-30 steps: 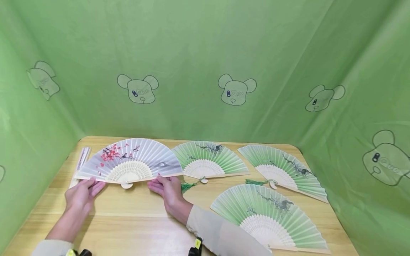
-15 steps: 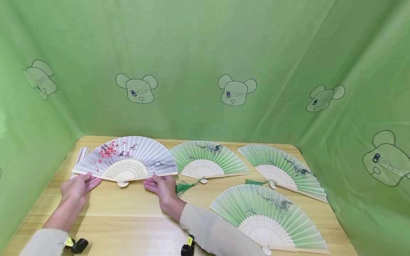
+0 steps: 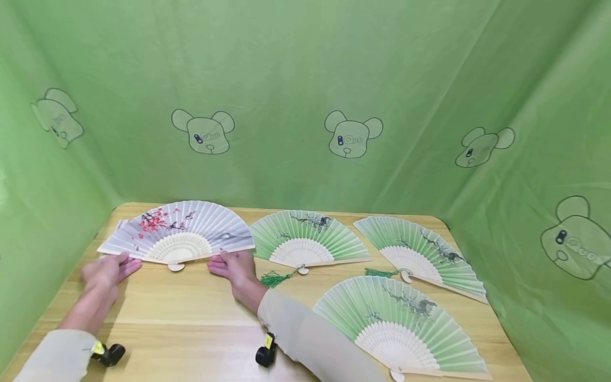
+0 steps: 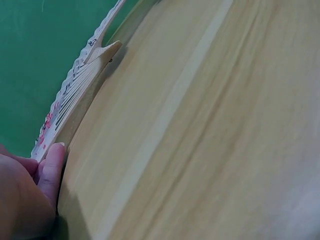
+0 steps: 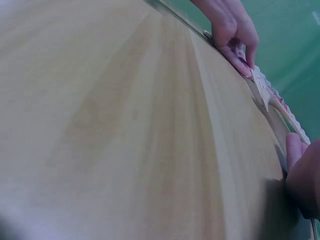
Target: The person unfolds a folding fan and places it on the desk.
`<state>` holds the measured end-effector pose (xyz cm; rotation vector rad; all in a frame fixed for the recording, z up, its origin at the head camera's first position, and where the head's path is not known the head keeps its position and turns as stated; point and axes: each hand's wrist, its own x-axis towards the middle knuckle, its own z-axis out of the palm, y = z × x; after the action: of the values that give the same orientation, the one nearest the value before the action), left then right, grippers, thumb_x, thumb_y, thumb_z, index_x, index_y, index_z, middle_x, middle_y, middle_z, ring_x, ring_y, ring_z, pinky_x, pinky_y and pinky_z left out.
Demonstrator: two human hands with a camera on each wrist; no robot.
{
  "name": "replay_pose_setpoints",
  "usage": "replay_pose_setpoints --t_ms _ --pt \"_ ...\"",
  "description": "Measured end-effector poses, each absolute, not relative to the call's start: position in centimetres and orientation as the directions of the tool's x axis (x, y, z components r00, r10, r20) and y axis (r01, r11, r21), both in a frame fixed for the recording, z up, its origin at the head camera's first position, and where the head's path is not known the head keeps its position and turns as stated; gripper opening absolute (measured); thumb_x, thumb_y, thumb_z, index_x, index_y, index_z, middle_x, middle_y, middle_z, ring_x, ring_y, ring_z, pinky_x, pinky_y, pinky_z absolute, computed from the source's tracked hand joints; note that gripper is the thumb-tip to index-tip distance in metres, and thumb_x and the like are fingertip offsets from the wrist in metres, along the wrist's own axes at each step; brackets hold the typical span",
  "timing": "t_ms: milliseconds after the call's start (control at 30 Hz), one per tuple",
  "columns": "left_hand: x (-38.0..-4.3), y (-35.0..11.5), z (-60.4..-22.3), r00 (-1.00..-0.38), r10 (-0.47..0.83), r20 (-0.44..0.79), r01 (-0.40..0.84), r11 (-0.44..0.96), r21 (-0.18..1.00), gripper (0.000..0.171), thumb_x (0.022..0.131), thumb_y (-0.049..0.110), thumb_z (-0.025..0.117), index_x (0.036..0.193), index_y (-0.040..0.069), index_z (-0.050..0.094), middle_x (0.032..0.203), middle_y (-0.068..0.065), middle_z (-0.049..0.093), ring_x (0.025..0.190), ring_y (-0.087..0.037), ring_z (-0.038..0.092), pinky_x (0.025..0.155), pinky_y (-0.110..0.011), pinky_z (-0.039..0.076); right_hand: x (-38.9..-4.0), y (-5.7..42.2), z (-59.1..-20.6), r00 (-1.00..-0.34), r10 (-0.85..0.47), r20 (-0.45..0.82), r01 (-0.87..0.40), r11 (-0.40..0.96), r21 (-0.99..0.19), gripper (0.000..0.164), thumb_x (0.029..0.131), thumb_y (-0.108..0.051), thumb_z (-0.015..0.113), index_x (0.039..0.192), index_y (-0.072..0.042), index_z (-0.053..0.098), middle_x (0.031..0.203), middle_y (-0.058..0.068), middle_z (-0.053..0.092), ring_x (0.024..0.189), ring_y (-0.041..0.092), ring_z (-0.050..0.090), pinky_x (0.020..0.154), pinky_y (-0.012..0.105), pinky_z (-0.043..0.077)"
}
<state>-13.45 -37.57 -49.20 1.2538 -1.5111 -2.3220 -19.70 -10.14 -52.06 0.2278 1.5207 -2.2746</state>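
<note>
An open folding fan [image 3: 183, 225], greyish white with red blossoms and pale ribs, is held at the table's back left. My left hand [image 3: 104, 276] pinches its left end between thumb and fingers. At the other end my right hand [image 3: 237, 270] pinches the lower edge. In the left wrist view the fan [image 4: 75, 95] is seen edge-on, low over the table, with the left fingers [image 4: 51, 172] at its near end. Both hands show in the right wrist view, the right hand [image 5: 305, 172] nearest. A pale strip-like thing [image 3: 121, 224] is mostly hidden behind the fan.
Three open green fans lie on the wooden table [image 3: 191, 329]: one back middle [image 3: 310, 239] beside the held fan, one back right [image 3: 425, 252], one front right [image 3: 398, 323] near the right sleeve. Green tassels hang from the back two. Green cloth walls [image 3: 286, 175] enclose the table.
Both hands have moved left and slightly back with the blossom fan. It now covers more of the pale strip and less of the middle green fan, which stays in place.
</note>
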Motion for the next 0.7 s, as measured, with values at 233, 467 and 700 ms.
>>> replay_pose_setpoints --t_ms 233,467,700 --pt "-13.8 -38.2 -48.9 -0.673 -0.478 -0.564 -0.363 -0.451 0.815 0.044 0.106 0.009 0.056 0.148 0.011 0.043 0.073 0.001 0.076 0.073 -0.012 0.078 0.082 -0.025 0.069 -20.5 -10.8 -51.9 -0.891 -0.225 -0.394 0.447 -0.286 -0.848 0.013 0.101 -0.001 0.057 0.11 0.006 0.064 0.094 0.025 0.077 0.089 0.038 0.079 0.079 0.041 0.072" --pt "-14.0 -38.5 -48.9 -0.679 -0.485 -0.551 -0.366 -0.426 0.827 0.05 0.107 0.006 0.053 0.153 0.006 0.033 0.069 0.002 0.074 0.07 -0.013 0.078 0.078 -0.026 0.069 -20.7 -11.1 -51.7 -0.877 -0.201 -0.437 0.478 -0.257 -0.84 0.013 0.102 -0.002 0.058 0.107 0.007 0.066 0.092 0.025 0.078 0.086 0.037 0.08 0.076 0.04 0.072" --pt "-13.9 -38.8 -49.2 -0.71 -0.447 -0.545 -0.359 -0.435 0.825 0.029 0.103 0.002 0.06 0.13 0.01 0.055 0.073 -0.002 0.076 0.073 -0.016 0.079 0.081 -0.027 0.069 -20.6 -10.6 -51.6 -0.877 -0.188 -0.441 0.477 -0.248 -0.843 0.012 0.101 -0.002 0.059 0.105 0.008 0.065 0.091 0.024 0.077 0.085 0.036 0.08 0.075 0.039 0.072"
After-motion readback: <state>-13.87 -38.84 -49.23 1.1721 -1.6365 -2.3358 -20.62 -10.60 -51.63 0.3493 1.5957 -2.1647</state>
